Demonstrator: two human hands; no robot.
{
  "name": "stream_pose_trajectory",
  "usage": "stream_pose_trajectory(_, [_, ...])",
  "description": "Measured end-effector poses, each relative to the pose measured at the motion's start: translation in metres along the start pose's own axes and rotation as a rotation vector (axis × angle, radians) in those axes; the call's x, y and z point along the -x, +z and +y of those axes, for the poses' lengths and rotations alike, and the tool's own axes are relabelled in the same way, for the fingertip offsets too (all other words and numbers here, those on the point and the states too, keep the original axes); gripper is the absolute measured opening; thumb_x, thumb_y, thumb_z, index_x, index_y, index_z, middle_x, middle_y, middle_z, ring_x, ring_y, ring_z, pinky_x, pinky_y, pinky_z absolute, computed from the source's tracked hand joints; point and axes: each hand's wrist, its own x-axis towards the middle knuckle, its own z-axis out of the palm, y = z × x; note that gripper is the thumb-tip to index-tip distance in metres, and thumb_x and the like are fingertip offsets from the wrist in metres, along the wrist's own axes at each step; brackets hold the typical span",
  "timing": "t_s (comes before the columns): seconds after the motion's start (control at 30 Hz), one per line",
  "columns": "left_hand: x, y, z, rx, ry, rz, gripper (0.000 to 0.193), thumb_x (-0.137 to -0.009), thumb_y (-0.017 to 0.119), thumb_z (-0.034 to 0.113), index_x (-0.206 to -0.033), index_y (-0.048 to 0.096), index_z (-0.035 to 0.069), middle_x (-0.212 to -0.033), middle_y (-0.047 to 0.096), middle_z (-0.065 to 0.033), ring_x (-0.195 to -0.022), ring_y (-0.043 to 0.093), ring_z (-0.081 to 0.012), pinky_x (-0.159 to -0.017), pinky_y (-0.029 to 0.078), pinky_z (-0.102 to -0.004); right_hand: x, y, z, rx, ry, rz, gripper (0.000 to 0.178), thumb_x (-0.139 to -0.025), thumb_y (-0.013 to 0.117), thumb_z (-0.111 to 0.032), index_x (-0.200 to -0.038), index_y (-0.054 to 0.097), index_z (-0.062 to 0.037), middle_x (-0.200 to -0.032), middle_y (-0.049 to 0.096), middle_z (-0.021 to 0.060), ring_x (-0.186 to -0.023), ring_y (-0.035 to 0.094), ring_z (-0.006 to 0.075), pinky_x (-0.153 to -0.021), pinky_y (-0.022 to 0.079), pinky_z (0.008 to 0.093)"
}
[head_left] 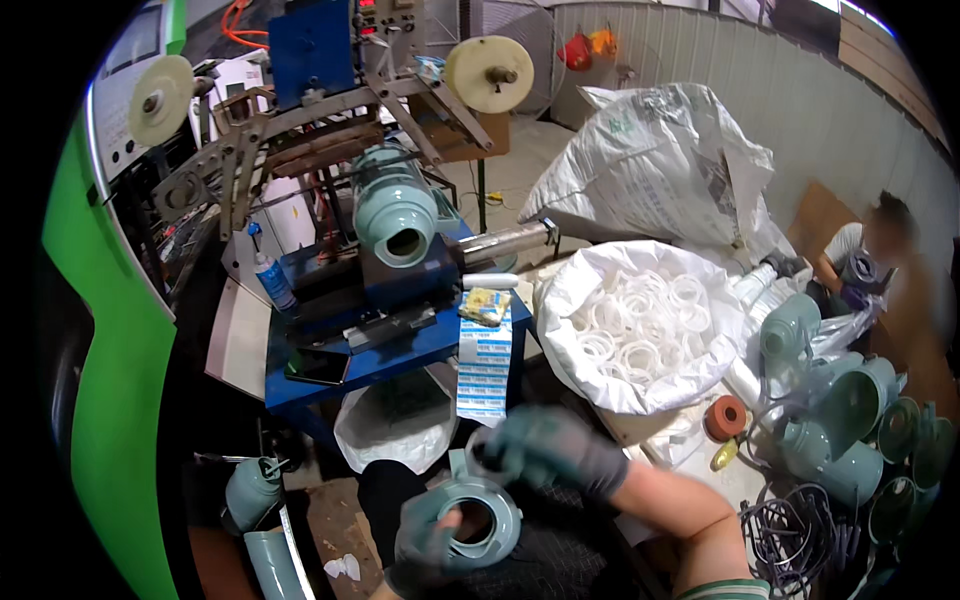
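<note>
My left hand [420, 540], in a grey-green work glove with a bare thumb tip showing, grips a grey-green plastic jug shell [508, 522] over my lap. The shell's round opening faces up toward me, with the thumb at its rim. Just above it is my right hand [560, 452], in a dark green and grey glove and smeared by motion. A dark rounded shape [484, 452] lies at its fingertips; whether the hand holds it I cannot tell. Another grey-green jug shell [398, 205] is mounted on its side in the machine [405, 275], mouth toward me.
A white sack [560, 355] of translucent rings [640, 320] stands ahead right. Several jug shells [850, 465] crowd the right, near coiled dark cords [800, 530] and a brown tape roll [725, 417]. A label sheet [484, 370] hangs off the blue bench [385, 362]. A person [850, 245] sits far right.
</note>
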Motion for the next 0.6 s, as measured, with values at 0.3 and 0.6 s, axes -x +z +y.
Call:
stream_pose_trajectory(0.3, [0.022, -0.008, -0.011, 0.43, -0.285, 0.019, 0.038, -0.058, 0.087, 0.027, -0.09, 0.075, 0.01, -0.103, 0.068, -0.0083, -0.105, 0.064, -0.0369, -0.089, 0.053, -0.0472, 0.01, 0.075, 0.051, 0.78, -0.591, 0.103, 0.042, -0.093, 0.077, -0.023, -0.131, 0.067, -0.0061, -0.105, 0.075, 0.0123, -0.089, 0.075, 0.0244, -0.077, 0.06, 0.035])
stream_pose_trajectory(0.6, [0.039, -0.009, -0.025, 0.454, -0.298, -0.09, 0.035, -0.072, 0.082, 0.032, -0.102, 0.077, 0.015, -0.119, 0.065, -0.0117, -0.116, 0.061, -0.0395, -0.095, 0.055, -0.0516, -0.003, 0.072, 0.043, 1.405, -0.973, -0.237, 0.033, -0.095, 0.063, -0.03, -0.121, 0.068, -0.0109, -0.13, 0.062, 0.0104, -0.117, 0.061, 0.0295, -0.107, 0.048, 0.0492])
